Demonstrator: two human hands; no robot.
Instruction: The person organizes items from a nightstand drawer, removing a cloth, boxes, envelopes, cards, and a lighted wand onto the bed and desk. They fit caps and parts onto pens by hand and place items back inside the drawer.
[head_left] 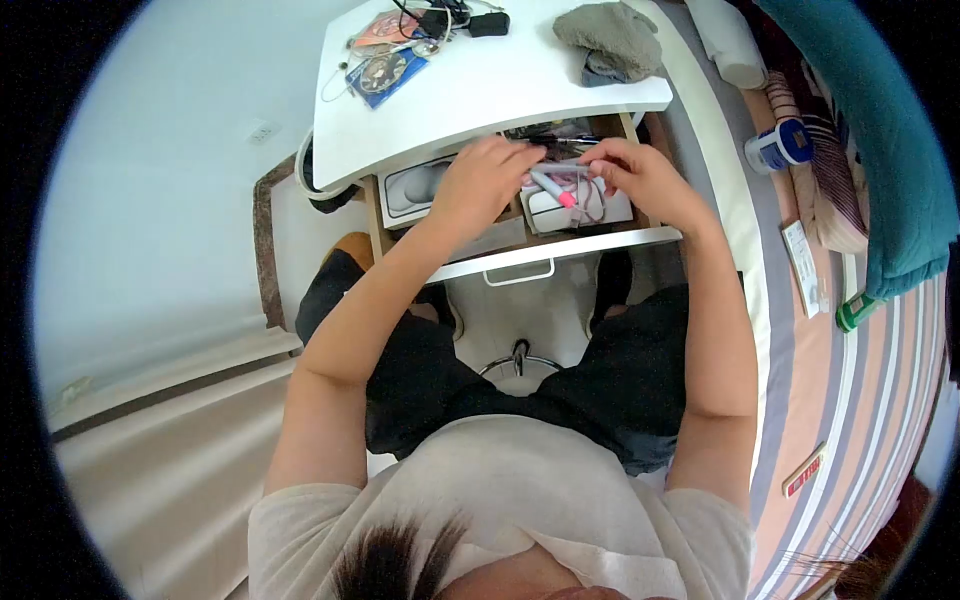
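Observation:
Over an open desk drawer (590,240), my left hand (483,183) reaches in with its fingers bent together; its fingertips are partly hidden and blurred. My right hand (637,172) is closed in a pinch at the right end of a slim grey stick-like thing (565,168), whose exact kind I cannot make out. The stick's left end meets my left fingers. Just below it lies a pale pen-like thing with a pink tip (566,199), above a white box (549,217). Beside my left wrist sits a white box with a grey rounded shape pictured on it (408,190).
The white desktop (480,90) bears black adapters and cables (488,24), a blue packet (372,88) and a grey cloth (612,42). To the right is a striped bed (800,400) with a blue-lidded tub (780,146). The drawer front (450,270) stands over my knees.

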